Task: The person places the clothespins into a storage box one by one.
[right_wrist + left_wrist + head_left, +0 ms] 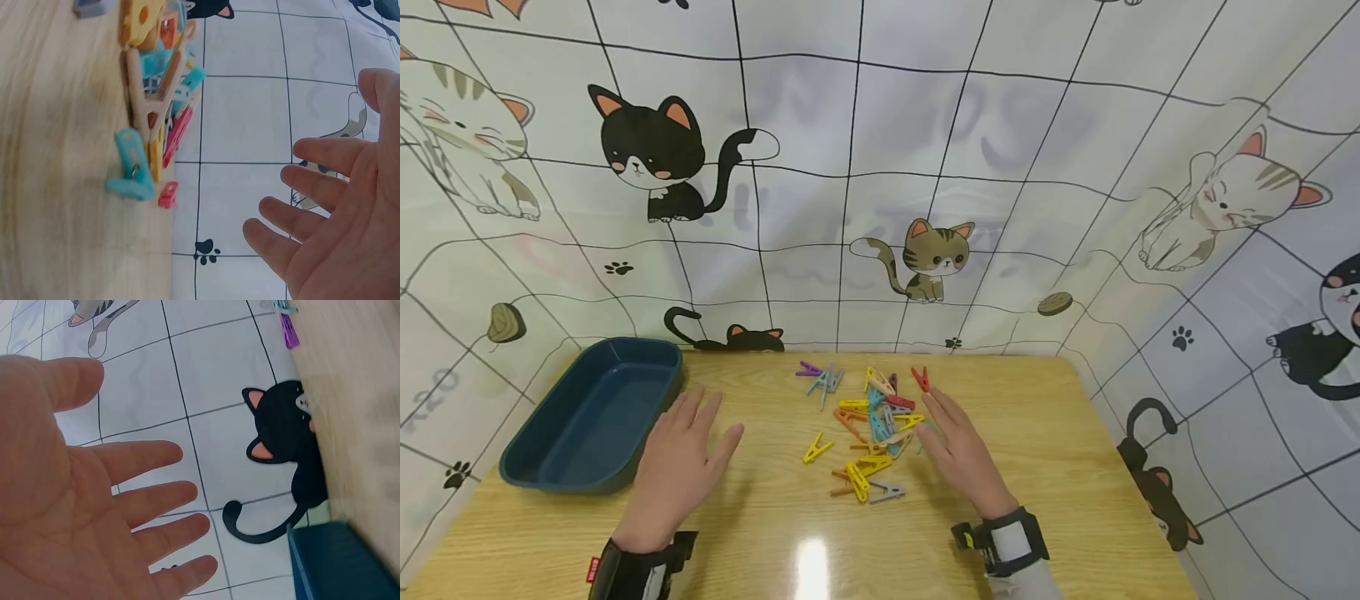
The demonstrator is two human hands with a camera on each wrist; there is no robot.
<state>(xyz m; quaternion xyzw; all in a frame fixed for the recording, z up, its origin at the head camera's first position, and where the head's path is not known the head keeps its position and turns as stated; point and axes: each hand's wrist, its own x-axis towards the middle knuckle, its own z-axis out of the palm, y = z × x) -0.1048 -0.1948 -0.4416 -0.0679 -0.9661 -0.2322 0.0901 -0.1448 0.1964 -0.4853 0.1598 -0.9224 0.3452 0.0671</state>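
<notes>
Nothing sorted yet: dark blue plastic tray holds nothing, pile of coloured plastic clothespins untouched on wooden table. Left hand and right hand hover flat, fingers spread, holding nothing.

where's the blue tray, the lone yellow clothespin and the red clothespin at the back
blue tray (520, 461), head view, on its near left rim
lone yellow clothespin (817, 448), head view, on its middle
red clothespin (920, 379), head view, on its middle
</notes>
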